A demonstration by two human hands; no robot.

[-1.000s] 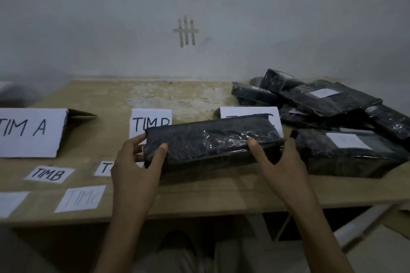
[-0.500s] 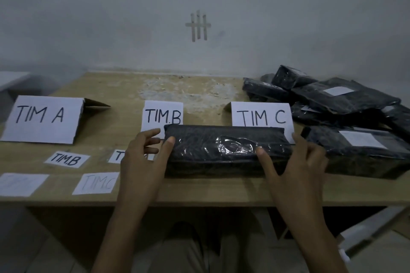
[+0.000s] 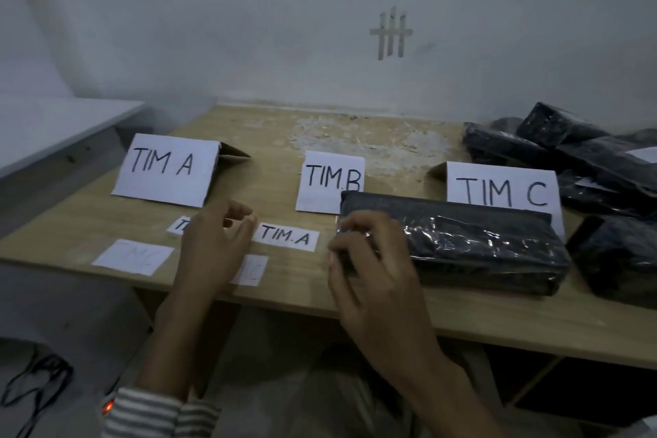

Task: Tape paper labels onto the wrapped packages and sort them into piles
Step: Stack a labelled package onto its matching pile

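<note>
A black plastic-wrapped package [image 3: 462, 249] lies on the wooden table [image 3: 78, 224] in front of the TIM.B [image 3: 330, 178] and TIM C [image 3: 501, 188] signs. My right hand [image 3: 373, 260] is at its left end, fingers loosely curled over the top corner. My left hand [image 3: 213, 245] hovers over the small paper labels, fingers relaxed, fingertips at the left edge of the TIM.A label [image 3: 288, 235]. A faint label [image 3: 133, 256] lies further left. Two more labels are partly hidden under my left hand.
The TIM A sign [image 3: 167, 167] stands at the left. A heap of black wrapped packages [image 3: 554, 149] fills the back right, with another package [image 3: 622, 260] at the right front edge. A grey surface [image 3: 53, 124] adjoins the table on the left. Cables [image 3: 32, 380] lie on the floor.
My left hand let go of the package's left end and moved left over the labels. My right hand shifted from the package's right end to its left end. The view swung left.
</note>
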